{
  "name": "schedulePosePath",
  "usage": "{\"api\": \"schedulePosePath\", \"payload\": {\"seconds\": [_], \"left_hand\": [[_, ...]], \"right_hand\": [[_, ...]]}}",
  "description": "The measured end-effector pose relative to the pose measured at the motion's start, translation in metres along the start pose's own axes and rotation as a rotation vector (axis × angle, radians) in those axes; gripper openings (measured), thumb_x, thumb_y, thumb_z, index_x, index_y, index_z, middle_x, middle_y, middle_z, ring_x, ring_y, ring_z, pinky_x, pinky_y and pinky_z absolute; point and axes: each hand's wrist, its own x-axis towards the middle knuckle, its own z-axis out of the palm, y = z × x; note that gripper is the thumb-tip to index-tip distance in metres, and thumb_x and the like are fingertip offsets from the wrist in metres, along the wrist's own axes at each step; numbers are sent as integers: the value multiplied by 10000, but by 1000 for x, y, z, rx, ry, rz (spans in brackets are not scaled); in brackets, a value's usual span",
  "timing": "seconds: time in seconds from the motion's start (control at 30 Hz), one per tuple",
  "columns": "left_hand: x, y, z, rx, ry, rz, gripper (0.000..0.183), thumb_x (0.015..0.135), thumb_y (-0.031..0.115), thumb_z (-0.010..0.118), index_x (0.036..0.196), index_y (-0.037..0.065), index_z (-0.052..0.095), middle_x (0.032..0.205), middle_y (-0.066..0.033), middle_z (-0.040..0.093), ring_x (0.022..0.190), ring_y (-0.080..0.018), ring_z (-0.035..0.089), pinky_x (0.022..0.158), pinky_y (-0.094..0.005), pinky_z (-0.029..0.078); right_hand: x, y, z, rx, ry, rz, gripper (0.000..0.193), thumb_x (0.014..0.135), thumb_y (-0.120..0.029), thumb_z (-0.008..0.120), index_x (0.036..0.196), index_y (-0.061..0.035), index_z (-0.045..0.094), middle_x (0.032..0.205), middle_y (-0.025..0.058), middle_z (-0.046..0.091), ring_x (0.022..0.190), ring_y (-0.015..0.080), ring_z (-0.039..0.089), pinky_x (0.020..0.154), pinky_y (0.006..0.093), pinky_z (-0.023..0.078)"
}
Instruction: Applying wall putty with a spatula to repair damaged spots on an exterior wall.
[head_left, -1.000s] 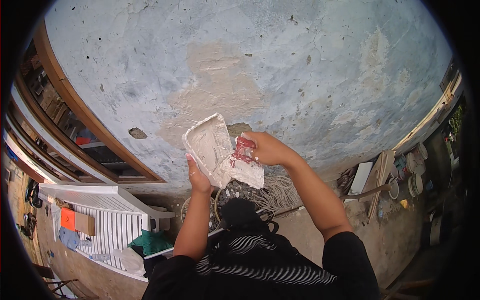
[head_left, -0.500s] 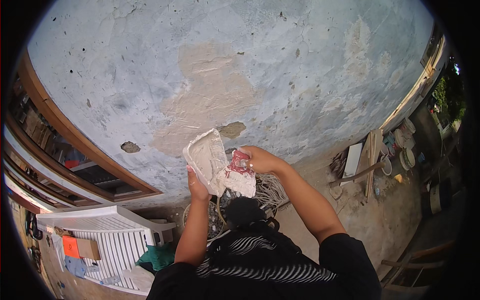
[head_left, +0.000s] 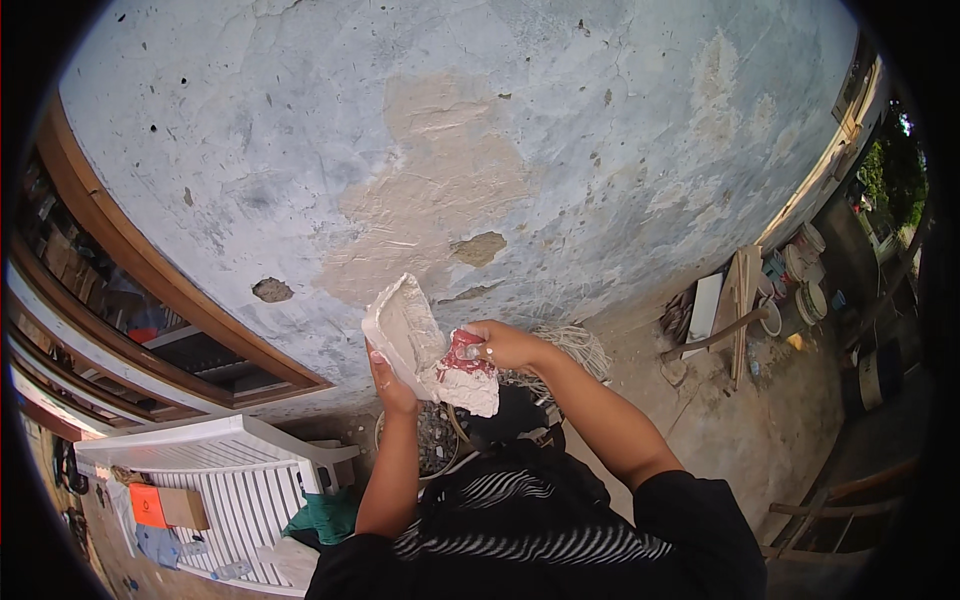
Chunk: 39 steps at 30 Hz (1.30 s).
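My left hand [head_left: 394, 386] is closed on the side of a shallow tray [head_left: 376, 335] smeared with pale, wet plaster. The tray is tilted, its open side facing right. My right hand [head_left: 512, 347] grips a red plaster scraper [head_left: 467, 350], its wide lower part thickly coated in the same paste. The scraper touches or overlaps the tray's lower right edge. Beyond my hands, a beige plaster patch [head_left: 440, 190] covers part of the pale blue wall [head_left: 620, 130]. Bare chipped spots show beside it, one a brown hole [head_left: 478, 249] at its lower right.
A white slatted bench [head_left: 250, 500] at left carries an orange box [head_left: 147, 505] and green cloth [head_left: 325, 518]. A wood-framed window [head_left: 165, 270] is above it. A bucket of rubble [head_left: 437, 440] stands below my hands. Wooden planks [head_left: 742, 300] and buckets [head_left: 810, 300] are at right.
Both hands, with tray and scraper, have come slightly down, away from the wall. The scraper has moved a little left. The wall has shifted slightly rightward in view.
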Motion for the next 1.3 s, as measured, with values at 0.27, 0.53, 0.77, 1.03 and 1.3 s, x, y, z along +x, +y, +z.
{"api": "schedulePosePath", "payload": {"seconds": [0.27, 0.53, 0.77, 1.03, 1.3], "left_hand": [[4, -1, -13, 49, -43, 51, 708, 939, 554, 341, 1427, 53, 229, 1424, -135, 337, 1269, -306, 401, 1041, -435, 349], [-12, -23, -22, 111, 2, 158, 816, 896, 631, 351, 1409, 8, 232, 1387, -146, 364, 1254, -299, 409, 1023, -434, 363], [-18, -17, -15, 388, 8, 311, 864, 872, 653, 382, 1360, -49, 257, 1303, -202, 409, 1188, -285, 459, 980, -414, 382], [-20, -17, -16, 115, 108, 173, 785, 907, 615, 343, 1407, 18, 249, 1368, -154, 389, 1243, -296, 414, 1032, -424, 338], [-15, 32, 13, -238, 356, -85, 630, 960, 544, 269, 1414, 107, 296, 1390, -102, 409, 1235, -299, 444, 1025, -435, 373]], "right_hand": [[-9, 19, 30, 527, 53, 156, 325, 878, 28, 476, 1197, 35, 537, 1116, 143, 624, 981, 207, 635, 857, 323, 520], [-1, 21, 39, 807, 14, 191, 328, 892, -5, 480, 1210, 73, 502, 1128, 174, 611, 973, 235, 640, 848, 344, 535], [-2, -20, 42, 740, 51, 139, 282, 891, -70, 563, 1143, 57, 553, 1072, 149, 639, 921, 209, 657, 822, 339, 545], [0, -32, 25, 754, 178, 12, 282, 904, -93, 555, 1170, 0, 549, 1101, 130, 632, 977, 209, 640, 851, 349, 533], [-11, -2, -6, 737, 548, -247, 180, 921, -104, 538, 1095, -60, 558, 962, 29, 645, 797, 123, 627, 633, 268, 506]]}}
